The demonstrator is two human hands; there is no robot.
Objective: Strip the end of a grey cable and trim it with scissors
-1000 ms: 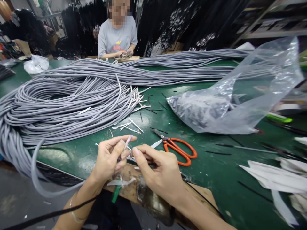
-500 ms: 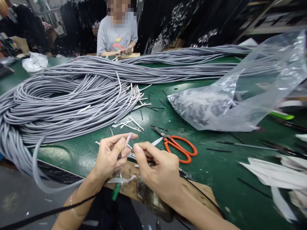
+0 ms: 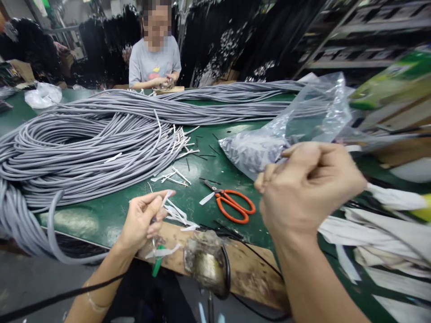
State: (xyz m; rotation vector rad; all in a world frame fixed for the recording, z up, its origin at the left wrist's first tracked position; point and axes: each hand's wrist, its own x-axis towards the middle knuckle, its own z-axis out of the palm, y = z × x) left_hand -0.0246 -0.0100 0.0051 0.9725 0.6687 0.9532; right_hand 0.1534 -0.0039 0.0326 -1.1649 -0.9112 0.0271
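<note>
My left hand (image 3: 143,220) is closed in a pinch on a thin white strip (image 3: 166,198), which sticks up past the thumb and forefinger. The rest of what lies inside that palm is hidden. Over on the right, my right hand (image 3: 305,188) is raised in front of the clear plastic bag (image 3: 249,148), fingers curled tight with the back of the hand towards me. Whatever it may grip cannot be made out. Between the hands, orange-handled scissors (image 3: 234,204) lie on the green table (image 3: 198,211), near several white scraps (image 3: 178,213).
A big coil of grey cable (image 3: 84,148) covers the left side. A wooden board (image 3: 249,269) with a metal cylinder fixture (image 3: 207,260) sits at the near edge. White cloths (image 3: 387,237) lie right. Across the table sits a person in a grey shirt (image 3: 153,60).
My right hand has left my left hand and moved right and up, curled shut. My left hand keeps its pinch on the strip. The view has swung slightly to the right.
</note>
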